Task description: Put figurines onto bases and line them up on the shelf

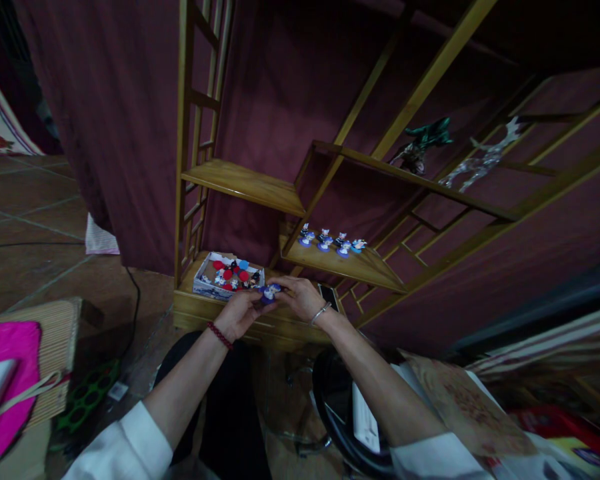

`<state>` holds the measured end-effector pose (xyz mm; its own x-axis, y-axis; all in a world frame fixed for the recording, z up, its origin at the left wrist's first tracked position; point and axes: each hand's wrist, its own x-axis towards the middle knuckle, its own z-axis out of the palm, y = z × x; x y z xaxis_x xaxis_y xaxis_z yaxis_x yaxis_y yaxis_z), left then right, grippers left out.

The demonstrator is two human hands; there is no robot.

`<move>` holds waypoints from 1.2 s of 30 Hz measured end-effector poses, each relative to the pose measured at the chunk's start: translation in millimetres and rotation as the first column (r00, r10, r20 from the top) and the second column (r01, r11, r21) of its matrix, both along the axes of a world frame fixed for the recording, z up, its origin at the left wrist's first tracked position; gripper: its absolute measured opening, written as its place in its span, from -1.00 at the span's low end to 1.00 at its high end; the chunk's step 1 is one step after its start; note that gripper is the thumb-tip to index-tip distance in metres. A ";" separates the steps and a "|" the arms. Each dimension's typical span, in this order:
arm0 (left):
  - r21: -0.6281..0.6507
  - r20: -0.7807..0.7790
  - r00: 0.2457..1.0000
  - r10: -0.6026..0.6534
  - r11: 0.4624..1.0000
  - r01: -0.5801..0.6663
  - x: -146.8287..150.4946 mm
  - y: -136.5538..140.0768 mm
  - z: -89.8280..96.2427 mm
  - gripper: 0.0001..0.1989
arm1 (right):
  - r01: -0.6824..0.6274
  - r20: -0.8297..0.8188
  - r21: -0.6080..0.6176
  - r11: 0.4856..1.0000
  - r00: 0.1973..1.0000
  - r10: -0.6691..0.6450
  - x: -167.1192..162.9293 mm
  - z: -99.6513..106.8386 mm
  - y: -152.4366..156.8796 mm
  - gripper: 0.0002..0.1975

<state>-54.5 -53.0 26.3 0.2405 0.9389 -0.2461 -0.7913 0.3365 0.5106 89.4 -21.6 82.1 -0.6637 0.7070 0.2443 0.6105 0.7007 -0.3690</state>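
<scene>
Between the fingertips of both hands is a small purple-and-white figurine (271, 292). My left hand (240, 312), with a dark red bead bracelet at the wrist, grips it from the left. From the right, the fingers of my right hand (300, 297) close on it; a silver bangle circles that wrist. Just behind my left hand, a cardboard box (205, 288) on the lower shelf holds several figurines with red, blue and black parts. Several similar figurines (325, 244) stand in rows on the middle wooden shelf (340, 264).
A wooden display rack (250, 183) stands in front of a maroon curtain (145, 133). Higher right are a green ornament (425, 143) and a clear deer-like ornament (483, 160). A black chair (330, 400) is below my right arm; a pink cloth (23, 373) lies at left.
</scene>
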 end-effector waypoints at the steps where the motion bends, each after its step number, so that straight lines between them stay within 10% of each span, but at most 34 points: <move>1: -0.004 0.008 1.000 -0.004 1.000 0.004 -0.4 0.0 0.0 -0.84 | -0.017 0.005 0.007 1.000 1.000 0.017 -0.2 0.9 -0.2 -0.71; 36: 0.003 0.020 1.000 0.021 1.000 -0.021 -2.5 1.2 -3.4 -0.88 | 0.091 0.134 0.064 0.994 0.986 -0.099 -5.1 -0.1 -2.3 -0.70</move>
<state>-56.9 -51.8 22.9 0.2258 0.9445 -0.2386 -0.8082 0.3184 0.4954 84.3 -23.9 82.0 -0.6241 0.7558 0.1980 0.7173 0.6547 -0.2384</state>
